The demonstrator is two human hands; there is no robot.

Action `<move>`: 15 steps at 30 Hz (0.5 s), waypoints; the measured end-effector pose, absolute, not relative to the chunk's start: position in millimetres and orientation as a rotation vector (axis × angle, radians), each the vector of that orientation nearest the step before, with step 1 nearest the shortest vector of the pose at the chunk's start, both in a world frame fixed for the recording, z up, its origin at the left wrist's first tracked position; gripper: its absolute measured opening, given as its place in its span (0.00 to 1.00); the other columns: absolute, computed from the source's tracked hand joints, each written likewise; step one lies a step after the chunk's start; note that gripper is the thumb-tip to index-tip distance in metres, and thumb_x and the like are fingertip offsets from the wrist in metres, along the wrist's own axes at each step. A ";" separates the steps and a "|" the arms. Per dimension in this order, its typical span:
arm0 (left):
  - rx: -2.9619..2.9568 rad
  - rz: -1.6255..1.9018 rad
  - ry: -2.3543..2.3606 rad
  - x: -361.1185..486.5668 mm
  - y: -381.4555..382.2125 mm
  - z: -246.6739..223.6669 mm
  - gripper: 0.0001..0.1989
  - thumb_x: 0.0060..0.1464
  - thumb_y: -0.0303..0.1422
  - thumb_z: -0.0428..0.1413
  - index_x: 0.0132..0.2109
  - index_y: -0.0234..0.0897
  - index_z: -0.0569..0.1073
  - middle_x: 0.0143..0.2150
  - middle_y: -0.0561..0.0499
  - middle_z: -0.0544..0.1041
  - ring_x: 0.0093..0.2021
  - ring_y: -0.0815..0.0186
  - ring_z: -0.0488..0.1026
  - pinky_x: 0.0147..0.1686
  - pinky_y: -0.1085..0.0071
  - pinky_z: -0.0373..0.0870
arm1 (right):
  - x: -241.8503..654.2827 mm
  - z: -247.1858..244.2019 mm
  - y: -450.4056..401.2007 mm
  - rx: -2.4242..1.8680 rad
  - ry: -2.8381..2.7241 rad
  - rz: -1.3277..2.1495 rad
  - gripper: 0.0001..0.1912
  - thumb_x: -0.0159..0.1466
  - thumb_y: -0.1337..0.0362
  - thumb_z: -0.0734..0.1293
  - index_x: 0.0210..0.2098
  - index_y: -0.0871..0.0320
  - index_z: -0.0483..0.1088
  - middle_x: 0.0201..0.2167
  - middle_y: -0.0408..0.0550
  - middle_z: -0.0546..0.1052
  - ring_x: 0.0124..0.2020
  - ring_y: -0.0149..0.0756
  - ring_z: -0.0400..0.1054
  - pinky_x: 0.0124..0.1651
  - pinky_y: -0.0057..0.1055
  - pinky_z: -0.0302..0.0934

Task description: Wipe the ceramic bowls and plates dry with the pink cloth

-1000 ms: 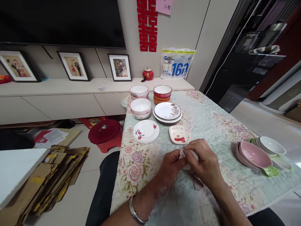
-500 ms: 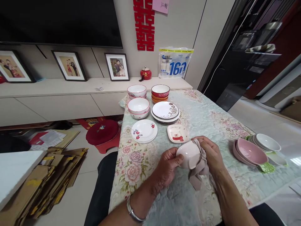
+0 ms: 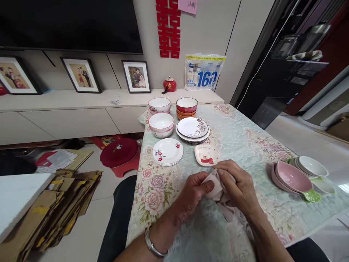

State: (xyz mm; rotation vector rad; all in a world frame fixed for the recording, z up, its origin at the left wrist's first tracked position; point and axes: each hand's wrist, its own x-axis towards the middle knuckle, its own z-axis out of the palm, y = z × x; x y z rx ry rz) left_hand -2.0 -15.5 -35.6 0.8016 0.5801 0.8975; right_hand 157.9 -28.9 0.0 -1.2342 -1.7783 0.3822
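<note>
My left hand point(image 3: 194, 191) grips the edge of a small pale dish point(image 3: 213, 187), thumb on its near face. My right hand point(image 3: 240, 187) presses a greyish-pink cloth point(image 3: 227, 211) against the dish, and the cloth's loose end hangs below. Cloth and fingers hide most of the dish. Just beyond my hands lies a squarish pink dish point(image 3: 206, 155) with a bear in a red scarf printed on it. To its left are flowered white plates point(image 3: 167, 151) in a low stack.
Farther back stand a stack of dark-rimmed plates point(image 3: 192, 128), white bowls point(image 3: 161, 123) and red and orange bowls point(image 3: 187, 106). Pink leaf-handled bowls point(image 3: 293, 176) and white bowls point(image 3: 313, 165) sit at the right. A red stool point(image 3: 119, 153) is left of the flowered tablecloth point(image 3: 154, 196).
My right hand and the cloth have moved left across the dish, covering more of it. The dish, its pale surface plainly visible before, has turned slightly in my left hand.
</note>
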 end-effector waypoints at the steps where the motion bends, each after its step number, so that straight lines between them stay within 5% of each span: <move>1: 0.769 0.915 0.579 -1.1 -15.3 -36.6 0.19 0.43 0.43 0.68 0.30 0.31 0.75 0.25 0.53 0.69 0.27 0.70 0.60 0.31 0.71 0.56 | 161.7 -2.9 -26.3 -1.257 -1.739 0.402 0.10 0.68 0.63 0.62 0.41 0.54 0.76 0.39 0.49 0.77 0.43 0.38 0.71 0.46 0.34 0.63; 7: 0.632 1.005 0.607 2.4 -12.3 -39.7 0.21 0.38 0.44 0.71 0.32 0.30 0.78 0.26 0.52 0.72 0.29 0.71 0.60 0.33 0.72 0.56 | 181.3 -22.9 -12.9 -1.435 -1.522 0.342 0.09 0.65 0.60 0.66 0.38 0.54 0.78 0.37 0.48 0.76 0.41 0.39 0.71 0.45 0.36 0.63; 15: 0.693 0.961 0.541 1.5 -14.9 -39.9 0.18 0.44 0.42 0.68 0.34 0.31 0.77 0.28 0.51 0.73 0.29 0.69 0.63 0.33 0.71 0.58 | 153.4 -5.1 -30.9 -1.435 -1.623 0.131 0.04 0.65 0.63 0.66 0.35 0.55 0.73 0.33 0.44 0.75 0.35 0.36 0.69 0.39 0.33 0.62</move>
